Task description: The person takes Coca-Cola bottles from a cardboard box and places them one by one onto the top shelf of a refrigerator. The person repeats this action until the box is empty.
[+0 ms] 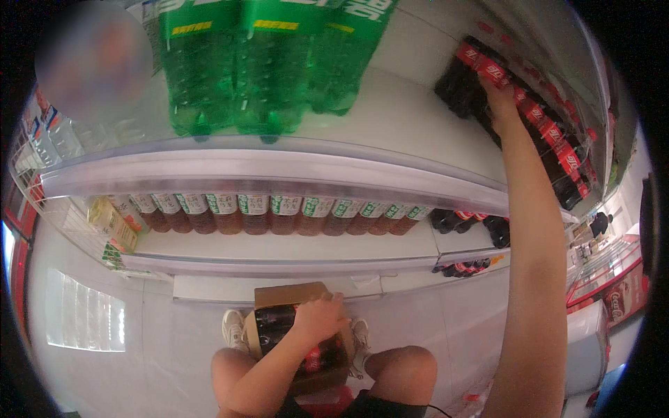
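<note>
Below me, an open cardboard box [290, 295] holds dark cola bottles [277, 318] with red labels, between my feet. My left hand [321, 316] is over the box's right half, fingers bent and blurred; what lies beneath them is hidden. Far to the upper right, my right hand [499, 99] is around a dark cola bottle [494, 70] at the inner end of a row on the upper shelf. Some of its fingers are hidden among the bottles. More red-labelled cola bottles [556, 136] run along that row towards the shelf's front edge.
Large green bottles [266, 78] stand on the upper shelf [407, 104], left of the cola. Under its rail [272, 164], brown tea bottles [253, 214] line a lower shelf beside cartons [117, 224]. A wire side panel [42, 193] bounds the left. A person [601, 223] is far off right.
</note>
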{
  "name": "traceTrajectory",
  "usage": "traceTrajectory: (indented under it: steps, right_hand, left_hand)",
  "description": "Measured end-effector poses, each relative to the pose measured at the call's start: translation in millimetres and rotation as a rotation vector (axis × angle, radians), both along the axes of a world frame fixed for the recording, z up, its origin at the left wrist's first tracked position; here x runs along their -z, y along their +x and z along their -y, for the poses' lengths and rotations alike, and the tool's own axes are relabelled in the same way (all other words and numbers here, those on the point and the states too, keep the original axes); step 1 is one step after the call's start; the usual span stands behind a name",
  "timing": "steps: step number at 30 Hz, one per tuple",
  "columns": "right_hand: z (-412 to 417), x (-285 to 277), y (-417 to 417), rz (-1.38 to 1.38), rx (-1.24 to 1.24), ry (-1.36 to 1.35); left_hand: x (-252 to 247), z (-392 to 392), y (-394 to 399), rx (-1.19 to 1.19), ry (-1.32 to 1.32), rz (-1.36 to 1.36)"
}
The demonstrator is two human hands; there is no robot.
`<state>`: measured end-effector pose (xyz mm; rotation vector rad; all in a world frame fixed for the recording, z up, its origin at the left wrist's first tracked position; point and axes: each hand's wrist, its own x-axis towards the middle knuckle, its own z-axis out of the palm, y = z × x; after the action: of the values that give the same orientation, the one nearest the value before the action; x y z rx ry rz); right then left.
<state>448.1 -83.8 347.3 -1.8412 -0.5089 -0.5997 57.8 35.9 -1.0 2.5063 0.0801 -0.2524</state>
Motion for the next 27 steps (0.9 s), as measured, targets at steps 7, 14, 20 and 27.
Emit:
traceTrajectory:
  steps: [7,14,20,27]
  right_hand:
    - [-24.6,-8.8,-19.3,-0.087,-0.057,-0.191]
    - [-11.5,-2.0,-62.3,-0.128,-0.156,-0.117]
    - [16.0,5.6,-124.1,-0.205,-0.245,0.001]
    - [64.4,36.9,-205.5,0.22,-0.268,0.075]
  left_hand:
    - [8.3,-5.0,-0.2,-0.003,0.023,0.09]
    - [6.2,-9.4,-11.7,-0.001,0.026,0.122]
    - [9.4,-14.2,-27.2,0.018,0.019,0.127]
    - [-15.5,-17.9,-43.7,-0.061,0.023,0.081]
